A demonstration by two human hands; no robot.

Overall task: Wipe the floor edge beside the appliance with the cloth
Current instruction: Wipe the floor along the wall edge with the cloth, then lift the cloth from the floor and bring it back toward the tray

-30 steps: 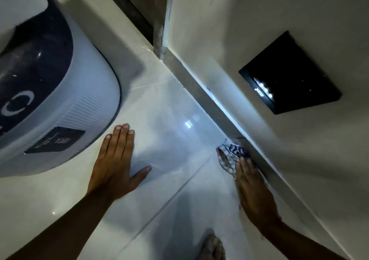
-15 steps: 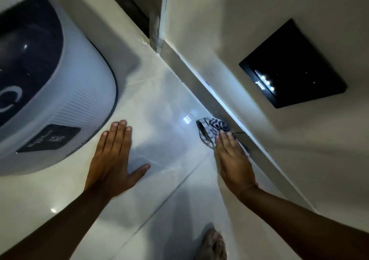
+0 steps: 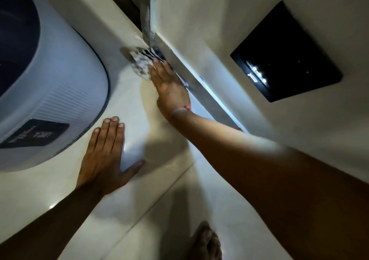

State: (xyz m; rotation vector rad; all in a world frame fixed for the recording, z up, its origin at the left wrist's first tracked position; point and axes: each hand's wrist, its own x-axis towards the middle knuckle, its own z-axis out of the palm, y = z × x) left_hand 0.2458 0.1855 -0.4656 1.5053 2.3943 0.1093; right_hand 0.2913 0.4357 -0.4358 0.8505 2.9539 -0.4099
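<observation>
A patterned blue-and-white cloth (image 3: 142,63) lies pressed on the pale floor tile at the far end of the skirting (image 3: 209,98), right by the wall corner. My right hand (image 3: 169,89) lies flat on the cloth's near part, fingers pointing toward the corner, arm stretched out. My left hand (image 3: 104,157) rests palm-down on the tile, fingers spread, just beside the rounded white appliance (image 3: 60,92) at the left. Part of the cloth is hidden under my right hand.
A black square panel (image 3: 285,52) with small lights sits on the wall at the right. A dark door gap (image 3: 127,2) runs at the top. A bare foot (image 3: 206,241) shows at the bottom edge. A tile joint (image 3: 159,197) crosses the floor.
My right hand has slid the cloth along the skirting away from me, up to the wall corner. My left hand has stayed planted beside the appliance.
</observation>
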